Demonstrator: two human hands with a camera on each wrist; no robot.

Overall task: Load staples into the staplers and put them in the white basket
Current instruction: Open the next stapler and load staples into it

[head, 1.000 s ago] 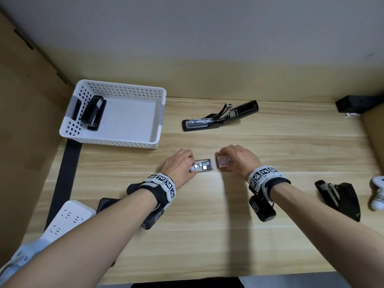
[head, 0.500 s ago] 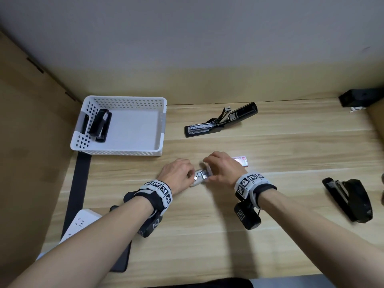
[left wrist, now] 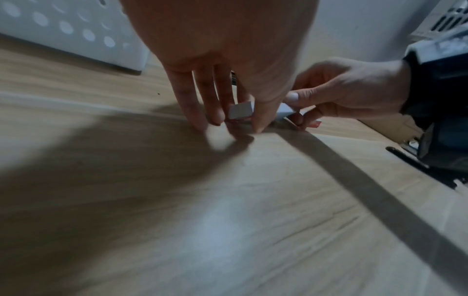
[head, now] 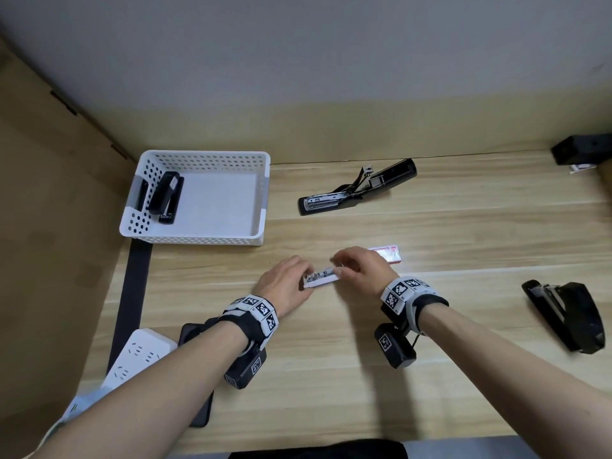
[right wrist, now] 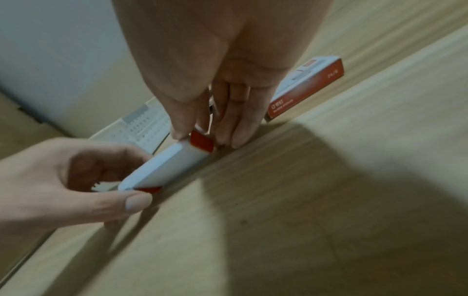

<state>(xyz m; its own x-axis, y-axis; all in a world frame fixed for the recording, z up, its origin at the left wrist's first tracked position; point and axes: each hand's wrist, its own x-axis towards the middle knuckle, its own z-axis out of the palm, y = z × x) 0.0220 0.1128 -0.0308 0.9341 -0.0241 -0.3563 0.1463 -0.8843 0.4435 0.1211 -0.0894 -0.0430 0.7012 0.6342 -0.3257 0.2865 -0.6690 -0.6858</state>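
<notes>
White basket (head: 150, 207) with one stapler (head: 165, 197) inside (left end).

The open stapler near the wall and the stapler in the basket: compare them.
The open stapler lies on the bare table, arm swung back, metal magazine exposed; the basket stapler is shut. The open one lies roughly crosswise near the back wall; the basket one lies lengthwise by the basket's left wall. Both are black.

staple tray (head: 320, 279) ends covered by both hands, contents too small to read, sleeve box (head: 388, 253) half behind right hand (head: 359, 270), black object (head: 584, 150) cut by right edge (unidentifiable), wrist views motion-blurred
</notes>
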